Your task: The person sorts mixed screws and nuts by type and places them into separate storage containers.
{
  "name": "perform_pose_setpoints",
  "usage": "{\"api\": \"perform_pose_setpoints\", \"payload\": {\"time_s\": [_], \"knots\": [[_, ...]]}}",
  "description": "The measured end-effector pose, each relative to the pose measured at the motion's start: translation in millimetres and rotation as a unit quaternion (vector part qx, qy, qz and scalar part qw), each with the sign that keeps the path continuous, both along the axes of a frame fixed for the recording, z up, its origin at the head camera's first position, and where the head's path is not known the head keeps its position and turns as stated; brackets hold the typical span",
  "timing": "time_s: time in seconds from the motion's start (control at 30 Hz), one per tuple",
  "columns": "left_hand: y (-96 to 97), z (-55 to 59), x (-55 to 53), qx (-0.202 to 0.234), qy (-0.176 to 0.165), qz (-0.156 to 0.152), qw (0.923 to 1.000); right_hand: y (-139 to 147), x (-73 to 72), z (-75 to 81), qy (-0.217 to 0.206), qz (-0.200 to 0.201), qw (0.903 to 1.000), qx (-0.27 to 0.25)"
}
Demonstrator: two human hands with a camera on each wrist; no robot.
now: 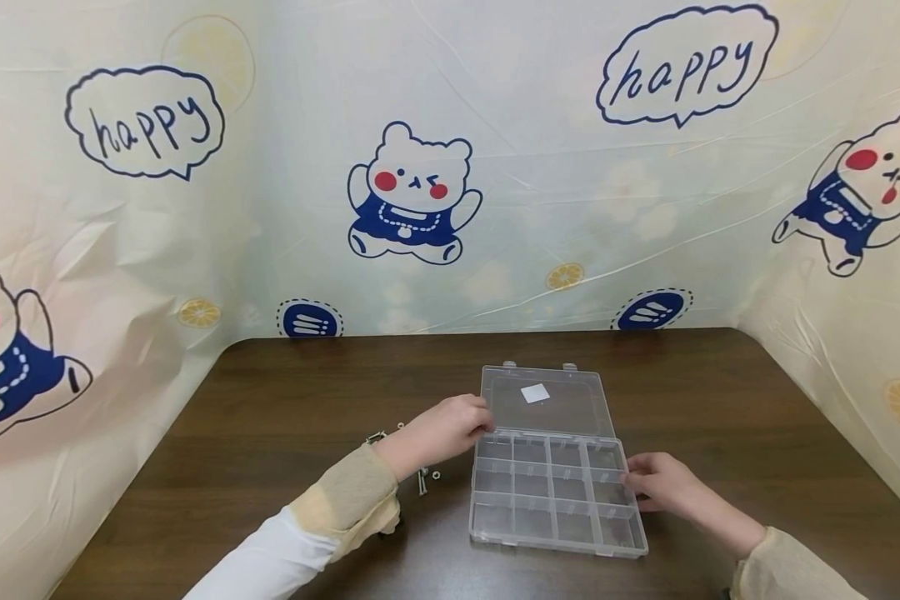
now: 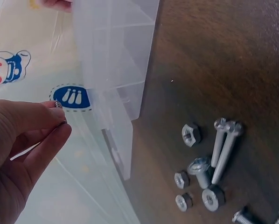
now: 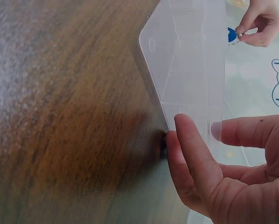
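One broad pale cloth (image 1: 532,125) hangs beyond the fingers of both hands, printed with cartoon bears, lemon slices and "happy" speech bubbles. Beneath the fingers spreads a dark brown wooden table (image 1: 330,383), its far edge meeting the cloth.

Between the left fingers and the right ones I see a clear plastic box (image 1: 547,548) on that table, its inside divided into four columns and three rows. Its lid (image 1: 570,408) is folded back on the hinge side, beyond and to the right of the left fingertips.

The right hand (image 1: 663,482) has its fingers closed around the box's right side, the thumb at the top of the wall and the other fingers along the outside and lower edge. The left hand (image 1: 453,427) is over the opposite side, near the hinge line, thumb and forefinger brought together in a pinch.

To the right of those left fingertips, a white label (image 1: 535,393) sits on the lid. Left of them, near the left wrist, loose hardware lies on the table: two long bolts (image 2: 229,149) side by side, a stubby bolt (image 2: 203,175) just beside them, and several nuts (image 2: 195,133) scattered around.

Smallest of all is the ridged screw (image 2: 59,105) clamped between the left thumb and forefinger, mostly hidden by them.
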State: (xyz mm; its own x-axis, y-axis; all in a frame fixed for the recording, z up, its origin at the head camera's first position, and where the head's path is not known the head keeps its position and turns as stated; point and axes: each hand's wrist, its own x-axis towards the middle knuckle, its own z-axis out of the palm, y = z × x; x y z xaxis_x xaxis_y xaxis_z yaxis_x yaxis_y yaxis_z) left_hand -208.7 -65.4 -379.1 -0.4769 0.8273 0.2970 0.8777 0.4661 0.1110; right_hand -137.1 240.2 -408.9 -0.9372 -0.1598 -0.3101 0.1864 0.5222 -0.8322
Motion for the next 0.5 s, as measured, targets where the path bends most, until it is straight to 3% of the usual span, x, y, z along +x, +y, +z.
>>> {"api": "perform_pose_setpoints", "payload": {"time_s": [0.23, 0.5], "knots": [[5.2, -8.6, -0.6, -0.014, -0.018, 0.010, 0.9997, 0, 1.5, 0.5, 0.001, -0.005, 1.0000, -0.004], [7.9, -15.3, 0.0, -0.024, -0.007, 0.016, 0.9996, 0, 0.1, -1.0, -0.002, -0.004, 1.0000, -0.003]]}}
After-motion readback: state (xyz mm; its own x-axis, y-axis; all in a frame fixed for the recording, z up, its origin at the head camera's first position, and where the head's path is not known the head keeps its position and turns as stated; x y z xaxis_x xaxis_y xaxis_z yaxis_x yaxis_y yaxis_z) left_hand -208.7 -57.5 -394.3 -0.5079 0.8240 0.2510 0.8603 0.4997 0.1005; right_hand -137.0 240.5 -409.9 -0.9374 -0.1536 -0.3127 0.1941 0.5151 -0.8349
